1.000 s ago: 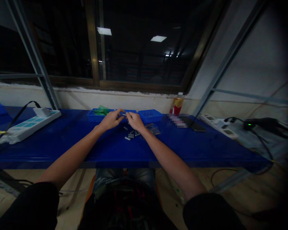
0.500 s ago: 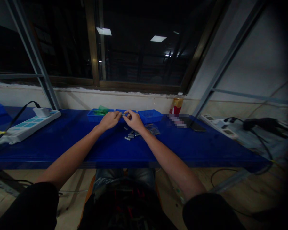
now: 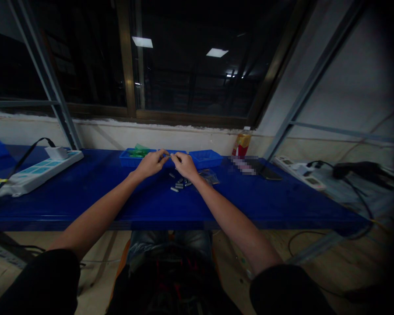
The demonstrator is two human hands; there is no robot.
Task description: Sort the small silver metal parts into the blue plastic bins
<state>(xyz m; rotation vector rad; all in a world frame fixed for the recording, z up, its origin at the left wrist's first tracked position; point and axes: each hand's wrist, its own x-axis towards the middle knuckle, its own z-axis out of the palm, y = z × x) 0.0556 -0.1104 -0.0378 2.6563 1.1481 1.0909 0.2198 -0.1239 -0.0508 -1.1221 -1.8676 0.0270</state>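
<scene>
Lap: here we are, jeans (image 3: 146, 239) just under the near edge of the blue table (image 3: 180, 212).
Loose parts: small metal pcs (image 3: 179, 186) lie scattered on the tabletop, nearer the body than the hands.
Clear bags: flat plastic bags (image 3: 210, 176) sit just beside them, on the R.
R hand: and the R hand (image 3: 185, 167) is pinching a small metal pc (image 3: 169, 156) btwn thumb & fingers.
L hand: L hand (image 3: 150, 165) has fingers curled w/ tips right by the pc's other end; can't tell if they grip it.
Held pc: up btwn both hands, in front of the bins.
Phone: dark phone (image 3: 270, 175) lies well R of the hands.
Power strip: white strip (image 3: 49, 170) w/ a plug in it, far L.
Bins: L bin (image 3: 128, 162) holds green plastic (image 3: 138, 152); mid bin (image 3: 183, 152) is partly hidden; R bin (image 3: 205, 159) sits beside it.
Bottle: red-&-gold labeled bottle (image 3: 242, 145) stands by the wall.
Window: dark window (image 3: 197, 65) behind, w/ lights showing in the glass.
</scene>
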